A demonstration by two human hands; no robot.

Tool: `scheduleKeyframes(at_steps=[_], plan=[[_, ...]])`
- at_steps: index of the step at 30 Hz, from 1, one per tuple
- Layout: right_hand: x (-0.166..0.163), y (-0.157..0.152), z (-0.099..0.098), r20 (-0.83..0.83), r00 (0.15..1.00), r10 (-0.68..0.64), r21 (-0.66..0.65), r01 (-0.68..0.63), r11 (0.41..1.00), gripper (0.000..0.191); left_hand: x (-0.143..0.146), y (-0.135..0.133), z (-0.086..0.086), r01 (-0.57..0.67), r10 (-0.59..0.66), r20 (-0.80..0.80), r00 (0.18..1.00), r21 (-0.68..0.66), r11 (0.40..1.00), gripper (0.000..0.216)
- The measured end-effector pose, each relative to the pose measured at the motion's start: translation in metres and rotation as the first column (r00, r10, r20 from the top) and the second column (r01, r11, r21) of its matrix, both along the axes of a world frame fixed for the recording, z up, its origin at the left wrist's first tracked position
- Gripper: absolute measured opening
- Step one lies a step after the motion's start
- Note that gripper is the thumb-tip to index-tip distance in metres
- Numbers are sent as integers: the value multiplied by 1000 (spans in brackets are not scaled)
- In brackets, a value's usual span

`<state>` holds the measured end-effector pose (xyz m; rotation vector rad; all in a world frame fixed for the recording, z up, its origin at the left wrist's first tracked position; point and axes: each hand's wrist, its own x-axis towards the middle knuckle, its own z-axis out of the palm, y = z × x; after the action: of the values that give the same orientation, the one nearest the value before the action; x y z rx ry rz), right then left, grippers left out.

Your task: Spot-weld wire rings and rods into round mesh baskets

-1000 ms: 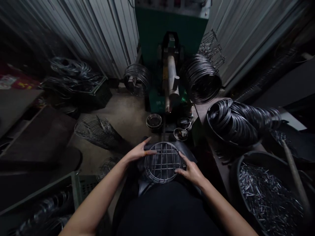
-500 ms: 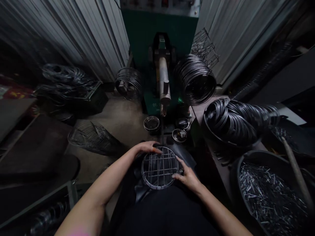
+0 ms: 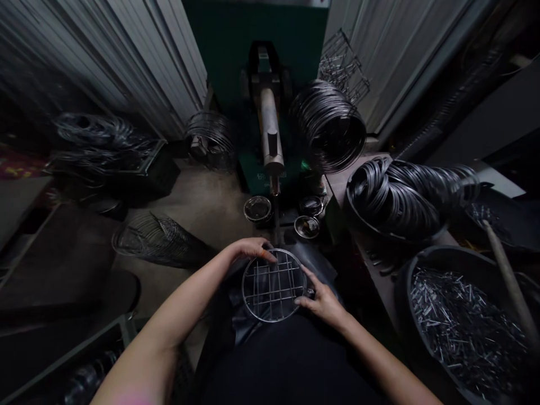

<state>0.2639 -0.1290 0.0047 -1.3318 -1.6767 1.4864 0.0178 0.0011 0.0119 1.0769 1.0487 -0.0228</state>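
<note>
A round wire rack (image 3: 274, 292), a metal ring crossed by thin bars, lies above my lap in the middle of the head view. My left hand (image 3: 254, 248) grips its far left rim, the thumb over the wires. On the right rim my right hand (image 3: 319, 299) closes with thumb and fingers. Dark cloth (image 3: 310, 261) shows behind and under the rack. Straight ahead, beyond the rack, the rod-shaped arm of a green machine (image 3: 270, 126) points down toward me. The undersides of both grips are hidden.
Small round dishes (image 3: 257, 208) flank the machine's tip. At right stand a basin of wire rings (image 3: 392, 199) and a tub of short metal pins (image 3: 464, 326). A large wire-ring stack (image 3: 331, 126) sits beside the machine. At left are a wire bundle (image 3: 160, 239) and a ring-filled crate (image 3: 139, 169).
The camera view has shifted slightly, so the machine and surroundings sit a little higher and farther left. Both hands keep their hold on the wire rack, which has barely moved.
</note>
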Motion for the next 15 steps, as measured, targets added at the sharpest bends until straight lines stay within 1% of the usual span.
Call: scheduleKeyframes(at_steps=[5,7,8,10,12,13,15], plan=[[-2,-4,6,-20,1000,6,-27,-7,1000,82,-1,-8,9,-73,73,6,997,11,997,37],[0,-6,9,-42,999,-11,-38,10,999,84,-2,-12,12,-92,92,10,996,6,996,40],[1,-6,9,-61,997,-36,-53,33,998,81,-2,-14,14,-101,101,7,995,8,995,41],[4,-4,6,-108,985,-134,-125,120,985,64,-2,-19,18,-123,123,-9,992,26,992,43],[8,2,-4,-152,943,-297,-187,268,945,45,-3,-23,23,-145,146,-23,989,50,988,43],[9,7,-11,-165,908,-385,-175,357,918,39,-3,-26,25,-152,154,-22,988,63,986,43],[11,16,-28,-162,855,-493,-58,491,869,34,-4,-31,30,-168,170,-18,985,95,981,43]])
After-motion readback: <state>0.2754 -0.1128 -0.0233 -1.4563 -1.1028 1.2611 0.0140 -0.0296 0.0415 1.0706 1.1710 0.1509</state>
